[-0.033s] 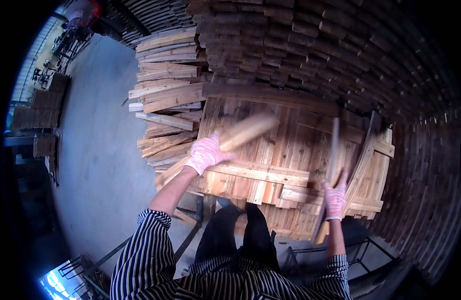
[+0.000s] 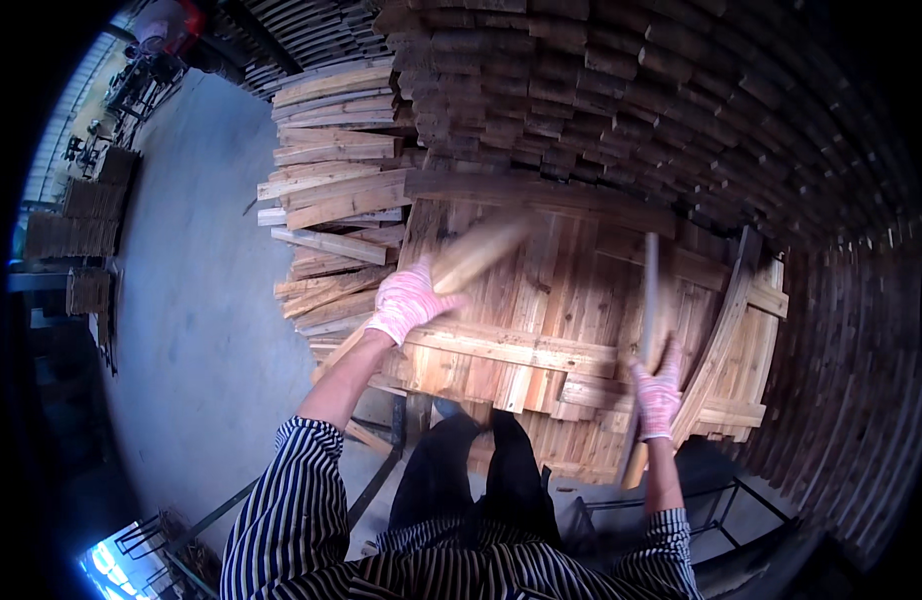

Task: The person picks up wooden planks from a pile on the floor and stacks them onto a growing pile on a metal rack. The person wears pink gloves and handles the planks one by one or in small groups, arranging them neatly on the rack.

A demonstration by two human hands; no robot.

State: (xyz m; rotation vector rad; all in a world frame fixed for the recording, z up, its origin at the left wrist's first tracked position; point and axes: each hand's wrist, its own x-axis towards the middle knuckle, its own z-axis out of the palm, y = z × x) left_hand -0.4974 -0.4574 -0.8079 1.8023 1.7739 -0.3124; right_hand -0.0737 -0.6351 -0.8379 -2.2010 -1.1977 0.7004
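My left hand (image 2: 409, 300), in a pink-and-white knit glove, is closed on a wooden board (image 2: 481, 250). That board slants from lower left to upper right and is blurred at its far end. At the right, my gloved right hand (image 2: 659, 395) grips another board (image 2: 651, 285), tilted up on its narrow edge and pointing away from me. Both boards are over a broad layer of side-by-side planks (image 2: 581, 290). A light crosspiece (image 2: 521, 345) lies across these planks, between my hands. Beyond my right hand, a long slat (image 2: 719, 330) leans diagonally.
Loose boards (image 2: 341, 195) are stacked unevenly at the left of the planks. A tall, dark timber stack (image 2: 621, 90) rises behind, and more timber (image 2: 841, 370) stands at the right. Grey concrete floor (image 2: 196, 250) stretches along the left. A metal frame (image 2: 391, 450) is near my legs.
My right hand and its board have shifted a little to the left. The board in my left hand has moved slightly left, its far end still blurred.
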